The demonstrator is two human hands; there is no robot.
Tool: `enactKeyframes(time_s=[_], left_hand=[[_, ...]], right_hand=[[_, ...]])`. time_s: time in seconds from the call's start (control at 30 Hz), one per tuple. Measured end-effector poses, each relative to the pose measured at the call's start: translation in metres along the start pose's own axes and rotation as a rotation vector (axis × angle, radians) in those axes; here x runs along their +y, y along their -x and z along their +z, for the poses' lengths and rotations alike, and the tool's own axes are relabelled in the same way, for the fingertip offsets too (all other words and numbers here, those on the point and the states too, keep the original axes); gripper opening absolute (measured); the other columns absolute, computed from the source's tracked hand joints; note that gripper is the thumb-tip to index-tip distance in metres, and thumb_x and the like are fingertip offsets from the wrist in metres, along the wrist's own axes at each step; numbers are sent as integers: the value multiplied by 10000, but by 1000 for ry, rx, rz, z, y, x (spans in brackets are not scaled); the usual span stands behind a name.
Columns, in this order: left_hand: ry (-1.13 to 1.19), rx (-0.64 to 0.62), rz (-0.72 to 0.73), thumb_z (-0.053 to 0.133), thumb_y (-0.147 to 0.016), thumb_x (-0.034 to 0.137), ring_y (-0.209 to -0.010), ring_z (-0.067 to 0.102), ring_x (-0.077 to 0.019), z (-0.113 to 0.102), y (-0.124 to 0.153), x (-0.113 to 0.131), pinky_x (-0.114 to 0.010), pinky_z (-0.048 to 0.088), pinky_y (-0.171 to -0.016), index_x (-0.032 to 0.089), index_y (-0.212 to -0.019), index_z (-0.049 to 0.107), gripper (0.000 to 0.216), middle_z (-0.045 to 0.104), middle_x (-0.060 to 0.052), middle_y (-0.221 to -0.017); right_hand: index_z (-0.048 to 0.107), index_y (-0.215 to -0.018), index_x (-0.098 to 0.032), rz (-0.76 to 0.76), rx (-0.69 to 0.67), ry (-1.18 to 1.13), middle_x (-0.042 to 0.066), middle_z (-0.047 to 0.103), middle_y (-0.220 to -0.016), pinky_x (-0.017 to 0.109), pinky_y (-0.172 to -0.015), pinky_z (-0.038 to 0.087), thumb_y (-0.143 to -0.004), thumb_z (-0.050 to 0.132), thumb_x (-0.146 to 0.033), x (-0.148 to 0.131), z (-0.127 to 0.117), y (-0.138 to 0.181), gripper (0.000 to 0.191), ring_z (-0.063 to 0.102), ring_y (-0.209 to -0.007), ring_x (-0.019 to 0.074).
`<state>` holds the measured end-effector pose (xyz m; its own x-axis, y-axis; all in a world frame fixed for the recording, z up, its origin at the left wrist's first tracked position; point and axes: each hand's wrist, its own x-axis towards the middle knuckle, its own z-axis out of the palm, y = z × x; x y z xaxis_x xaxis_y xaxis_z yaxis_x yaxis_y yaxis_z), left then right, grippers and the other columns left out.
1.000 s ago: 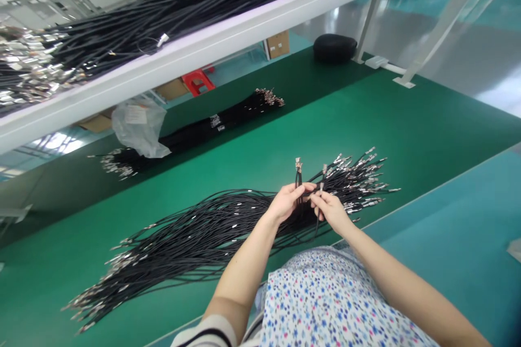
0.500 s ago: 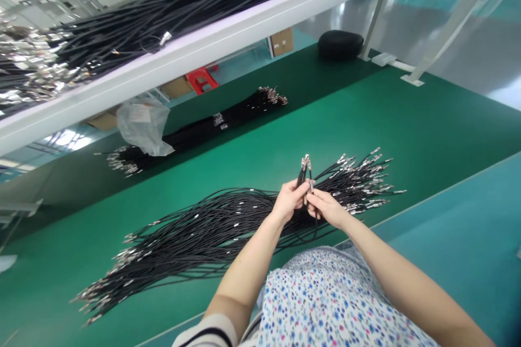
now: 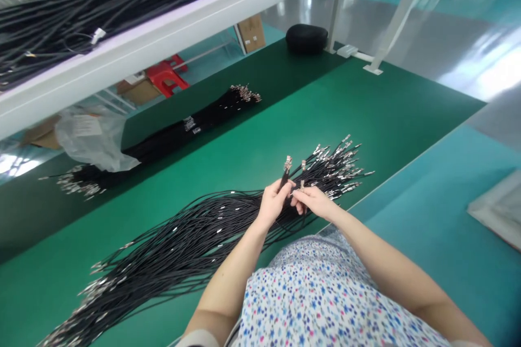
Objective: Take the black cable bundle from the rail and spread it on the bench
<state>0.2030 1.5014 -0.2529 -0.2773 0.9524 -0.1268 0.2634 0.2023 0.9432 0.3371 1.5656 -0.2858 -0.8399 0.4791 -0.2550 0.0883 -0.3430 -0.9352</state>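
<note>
Holding 2 cables (image 3: 285,173) (1/hand)

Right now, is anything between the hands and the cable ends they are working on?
Nothing visible. The left hand and right hand each already pinch a black cable, metal terminals sticking up above the loose cable pile.

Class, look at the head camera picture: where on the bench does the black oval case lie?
The black oval case lies at the far end of the green bench mat, right of centre, beside the foot of a white frame post and behind the cardboard box.
</note>
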Motion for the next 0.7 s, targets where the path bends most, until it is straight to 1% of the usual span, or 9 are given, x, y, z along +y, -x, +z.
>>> enactKeyframes(time_s=[0.07, 0.13, 0.23, 0.3, 0.37, 0.43, 0.5, 0.6, 0.7], left_hand=[[-3, -56, -18, 457, -837, 446, -545, 379, -45, 5, 2, -1, -179, 311, -533, 75, -845, 544, 381, 418, -21, -618], [25, -32, -27, 443, -847, 433, -583, 395, -58, 11, 4, -3, -187, 335, -568, 76, -797, 502, 365, 434, -26, -637], [107, 16, -51, 448, -846, 425, -661, 444, -71, 22, 3, -10, -196, 379, -639, 77, -827, 499, 352, 488, -43, -744], [199, -67, -133, 466, -824, 463, -613, 463, -83, 26, 2, -16, -218, 395, -562, 68, -894, 506, 403, 507, -63, -792], [284, -161, -235, 491, -795, 495, -519, 435, -83, 28, 0, -22, -227, 362, -449, 56, -918, 496, 456, 507, -75, -778], [319, -200, -291, 515, -778, 489, -459, 397, -76, 26, 0, -25, -223, 333, -410, 58, -911, 487, 452, 479, -51, -681], [329, -235, -340, 520, -772, 497, -400, 357, -77, 25, 2, -26, -210, 291, -381, 71, -924, 467, 455, 411, -9, -559], [345, -289, -450, 525, -763, 513, -449, 433, -100, 24, 8, -25, -228, 371, -435, 99, -985, 438, 478, 429, -8, -578], [371, -294, -536, 572, -717, 524, -511, 488, -116, 28, 13, -26, -285, 432, -492, 115, -1001, 428, 519, 477, -28, -697]], right_hand=[[540, -745, -16, 29, -26, 34, 69, 509, -563, 180, -460, 374, -859, 371, -405, 0, 1, 0, 439, 485, -483, 86], [562, -721, -28, 48, 0, 145, 74, 522, -601, 167, -433, 372, -881, 332, -404, 2, 2, 0, 469, 478, -488, 75], [563, -672, -47, 197, -44, 243, 65, 504, -590, 184, -342, 331, -892, 284, -423, 5, 6, 1, 517, 439, -405, 80], [518, -668, -47, 282, -81, 69, 57, 465, -521, 209, -320, 325, -897, 277, -403, 9, 9, 3, 487, 424, -358, 107], [485, -705, -47, 301, -78, -206, 52, 464, -526, 234, -361, 379, -893, 318, -386, 14, 11, 6, 422, 467, -396, 130], [479, -751, -43, 313, -78, -373, 64, 500, -594, 258, -419, 428, -883, 360, -389, 17, 12, 8, 389, 512, -454, 143], [477, -774, -39, 330, -50, -410, 86, 536, -658, 258, -454, 445, -869, 403, -354, 19, 12, 10, 337, 533, -490, 147], [483, -712, -25, 384, -4, -133, 126, 537, -604, 271, -450, 447, -869, 395, -335, 19, 9, 12, 359, 533, -475, 171], [480, -664, -28, 460, -48, 130, 141, 505, -521, 275, -410, 426, -891, 319, -387, 22, 7, 12, 455, 511, -428, 189]])
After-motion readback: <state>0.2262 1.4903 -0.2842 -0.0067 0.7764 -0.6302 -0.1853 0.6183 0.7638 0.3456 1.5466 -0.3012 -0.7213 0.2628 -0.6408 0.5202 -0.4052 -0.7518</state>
